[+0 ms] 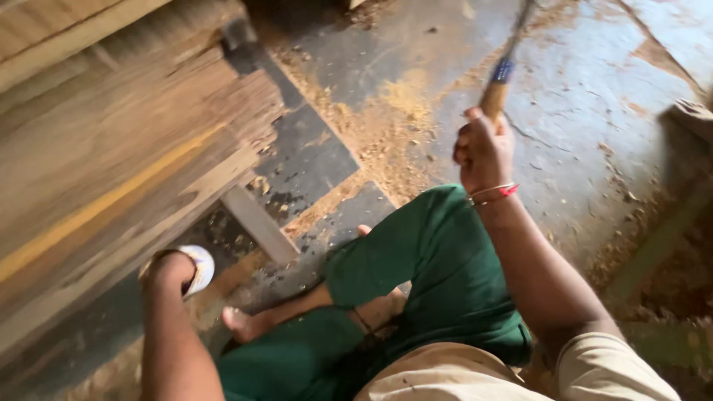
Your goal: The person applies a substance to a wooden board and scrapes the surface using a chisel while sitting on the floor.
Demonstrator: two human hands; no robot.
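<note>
Head view. We are looking down on a person sitting on a dusty concrete floor (594,111), legs in green trousers (438,275) folded, bare feet tucked under the knees.

The right hand (484,152) is raised in front of the body and is closing in a full fist around a wooden handle (494,96). The handle is carrying a blue band, and a thin, blurred shaft is running on toward the top edge; we cannot tell what kind of tool head it is bearing. A red and white bracelet (494,193) is sitting on that wrist.

The left hand (169,269) is reaching down to the lower edge of the stacked wooden boards (119,156). Its fingers are curling over a small white rounded object (200,269); we cannot tell what that object is, or whether the hand is gripping it or only pressing on it.

Sawdust (379,126) is lying in drifts between the boards and the knees.

In our judgement the work in hand is a stroke with the raised tool. To do it well we are advising a firm grip low on the handle, a steady bracing hand at the boards, and toes and left fingers kept well apart from the tool's path.
</note>
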